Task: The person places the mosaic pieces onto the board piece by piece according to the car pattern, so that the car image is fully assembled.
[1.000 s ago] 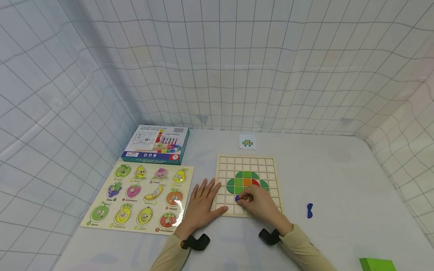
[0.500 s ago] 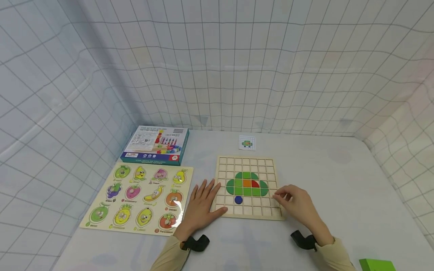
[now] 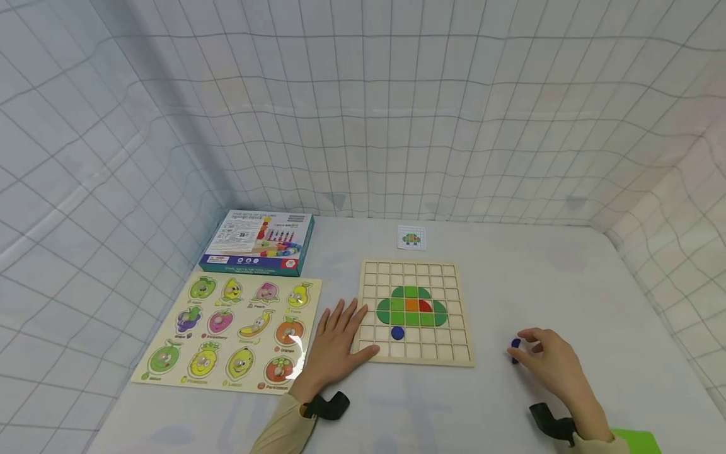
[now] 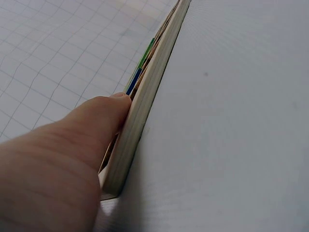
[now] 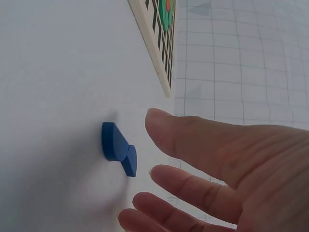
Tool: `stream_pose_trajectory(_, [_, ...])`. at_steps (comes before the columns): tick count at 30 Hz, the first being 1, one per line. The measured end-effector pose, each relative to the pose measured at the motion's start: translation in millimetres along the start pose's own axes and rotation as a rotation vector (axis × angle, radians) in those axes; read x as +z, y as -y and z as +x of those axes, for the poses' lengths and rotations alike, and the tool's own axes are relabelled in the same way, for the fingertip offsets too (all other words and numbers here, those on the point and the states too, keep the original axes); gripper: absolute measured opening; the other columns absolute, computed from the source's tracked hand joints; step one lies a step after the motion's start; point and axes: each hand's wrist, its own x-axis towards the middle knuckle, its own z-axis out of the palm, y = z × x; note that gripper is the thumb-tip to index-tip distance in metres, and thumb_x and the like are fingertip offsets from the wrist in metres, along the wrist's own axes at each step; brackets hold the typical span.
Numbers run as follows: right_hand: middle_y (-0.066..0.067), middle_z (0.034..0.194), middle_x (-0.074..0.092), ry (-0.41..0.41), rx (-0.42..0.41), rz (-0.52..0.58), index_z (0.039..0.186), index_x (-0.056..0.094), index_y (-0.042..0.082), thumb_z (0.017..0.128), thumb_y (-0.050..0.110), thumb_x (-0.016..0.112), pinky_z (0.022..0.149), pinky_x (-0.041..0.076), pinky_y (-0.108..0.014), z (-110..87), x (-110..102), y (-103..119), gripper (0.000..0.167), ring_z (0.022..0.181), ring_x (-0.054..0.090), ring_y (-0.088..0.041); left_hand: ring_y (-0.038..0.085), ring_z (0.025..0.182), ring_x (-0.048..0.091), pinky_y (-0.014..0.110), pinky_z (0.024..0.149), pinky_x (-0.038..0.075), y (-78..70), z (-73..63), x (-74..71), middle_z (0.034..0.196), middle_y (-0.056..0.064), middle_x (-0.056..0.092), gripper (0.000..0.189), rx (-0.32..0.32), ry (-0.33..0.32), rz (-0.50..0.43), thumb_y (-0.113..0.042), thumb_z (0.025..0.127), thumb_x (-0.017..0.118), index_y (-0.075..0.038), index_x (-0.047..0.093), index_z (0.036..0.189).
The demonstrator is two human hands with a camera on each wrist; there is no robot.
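My left hand lies spread on the left edge of a wooden grid board; its thumb rests against the board's near side. Green, orange and red tiles form a shape on the grid, with a blue disc below it. To the right, on the white surface, my right hand reaches over two blue half-round tiles. The right wrist view shows the blue tiles lying end to end, with the thumb and fingers parted and a small gap from them.
Behind the board lies a small picture card with a similar shape. A fruit puzzle board and a boxed toy set are at the left. A bright green object sits by the right forearm. Grid-patterned cloth walls surround the table.
My right hand has let go of the blue disc on the board and moved right to the blue half-round tiles. My left hand stays put.
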Motion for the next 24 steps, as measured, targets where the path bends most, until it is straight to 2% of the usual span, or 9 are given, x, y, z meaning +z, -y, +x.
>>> stream_pose_trajectory(10, [-0.003, 0.079, 0.057, 0.019, 0.043, 0.016, 0.104, 0.064, -0.007, 0.079, 0.025, 0.078, 0.059, 0.045, -0.034, 0.7, 5, -10, 0.043, 0.073, 0.056, -0.020, 0.029, 0.142, 0.011, 0.049, 0.112, 0.003, 1.1, 0.0, -0.5, 0.154, 0.007, 0.025, 0.081, -0.010, 0.000, 0.000, -0.060, 0.086, 0.055, -0.016, 0.032, 0.150])
stream_pose_trajectory(19, [0.002, 0.068, 0.051, -0.039, 0.021, 0.025, 0.095, 0.067, 0.000, 0.082, 0.017, 0.074, 0.055, 0.038, -0.028, 8.1, 14, -8, 0.023, 0.063, 0.046, -0.015, 0.029, 0.142, 0.012, 0.049, 0.112, 0.004, 1.5, 0.3, 1.2, 0.154, 0.007, 0.026, 0.081, 0.002, -0.007, 0.000, -0.061, 0.086, 0.055, -0.016, 0.033, 0.150])
stream_pose_trajectory(24, [0.002, 0.068, 0.053, -0.029, 0.019, 0.036, 0.091, 0.066, 0.001, 0.081, 0.014, 0.074, 0.055, 0.038, -0.029, 13.0, 14, -7, 0.019, 0.063, 0.047, -0.015, 0.028, 0.143, 0.010, 0.048, 0.112, 0.003, 1.2, -0.5, 1.0, 0.154, 0.007, 0.025, 0.081, 0.001, 0.002, 0.000, -0.060, 0.086, 0.055, -0.016, 0.032, 0.150])
